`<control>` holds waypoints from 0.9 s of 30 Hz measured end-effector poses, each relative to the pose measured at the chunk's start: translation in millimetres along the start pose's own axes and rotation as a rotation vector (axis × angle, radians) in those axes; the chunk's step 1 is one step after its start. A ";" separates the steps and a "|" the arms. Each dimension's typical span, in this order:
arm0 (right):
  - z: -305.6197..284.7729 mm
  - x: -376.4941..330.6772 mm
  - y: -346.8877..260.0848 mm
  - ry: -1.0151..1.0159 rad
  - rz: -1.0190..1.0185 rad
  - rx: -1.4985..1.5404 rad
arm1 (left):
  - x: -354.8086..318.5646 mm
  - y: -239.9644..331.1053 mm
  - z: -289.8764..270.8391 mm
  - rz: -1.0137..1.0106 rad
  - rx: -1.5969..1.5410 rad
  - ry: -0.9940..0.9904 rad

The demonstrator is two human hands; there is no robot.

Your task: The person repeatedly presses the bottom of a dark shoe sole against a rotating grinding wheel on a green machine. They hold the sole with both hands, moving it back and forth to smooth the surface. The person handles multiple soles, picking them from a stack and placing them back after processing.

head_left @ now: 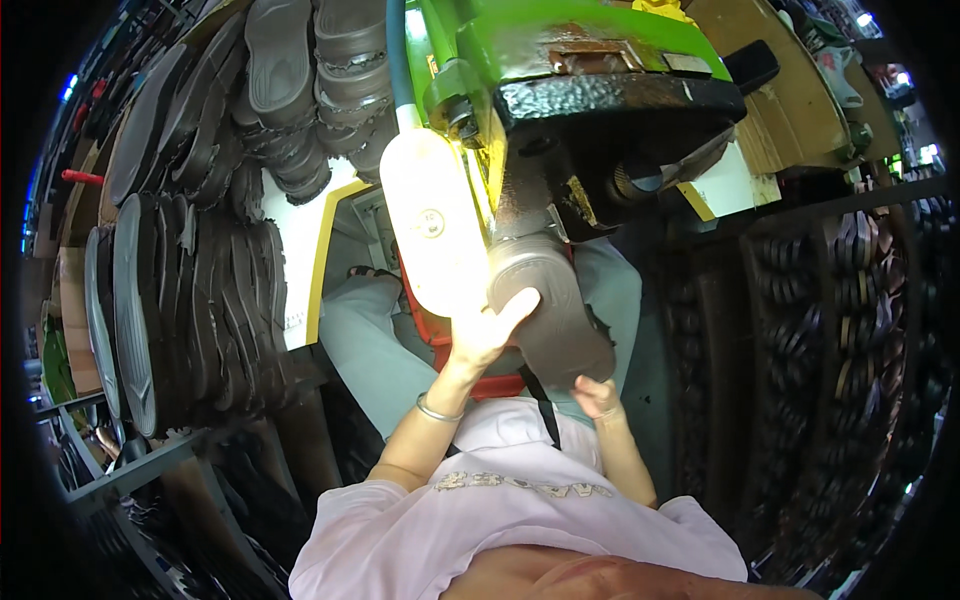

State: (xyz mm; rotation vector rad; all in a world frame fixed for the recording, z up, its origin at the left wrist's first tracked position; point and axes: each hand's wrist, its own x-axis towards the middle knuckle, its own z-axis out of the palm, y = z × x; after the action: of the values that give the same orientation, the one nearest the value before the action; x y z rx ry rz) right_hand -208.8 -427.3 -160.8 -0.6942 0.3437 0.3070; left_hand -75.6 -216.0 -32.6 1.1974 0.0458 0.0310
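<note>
My left hand [490, 330] is closed on the left edge of a dark grey-brown shoe sole [560, 320], its thumb lying across the top face and its fingers partly hidden below. At the sole's near end, my right hand [597, 397] grips the rim with the thumb on top. The sole slants from upper left to lower right, and a ragged strip of excess material shows along its right edge. Its far end reaches beneath the black head [610, 110] of a green machine [600, 35]; the contact there is hard to make out.
A glaring white lamp [425, 190] hangs just left of the sole. Soles with ragged edges [280, 60] are piled at the far left, and more soles [200, 300] stand in a row nearer me. Cardboard [800, 100] is at the far right, above a shoe rack [860, 320].
</note>
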 end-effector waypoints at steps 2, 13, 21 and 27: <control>-3.9 5.0 -23.3 0.103 -0.124 -0.007 | -1.4 -2.1 -7.5 -0.008 0.090 -0.021; 74.4 95.5 -168.3 0.083 -0.718 -0.198 | 13.1 -2.2 -13.7 0.137 0.372 -0.072; 98.6 117.0 -174.5 -0.016 -0.764 -0.241 | 4.9 23.4 -27.4 -0.008 0.076 -0.067; 94.5 119.5 -202.5 0.019 -0.826 -0.279 | 13.0 6.4 -6.9 0.026 0.263 -0.110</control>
State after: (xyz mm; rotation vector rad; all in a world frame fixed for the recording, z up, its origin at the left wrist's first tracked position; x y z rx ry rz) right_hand -3.9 -492.7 -26.8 -1.0503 0.0095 -0.4466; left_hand -62.9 -206.6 -29.4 1.4607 -0.0637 -0.0187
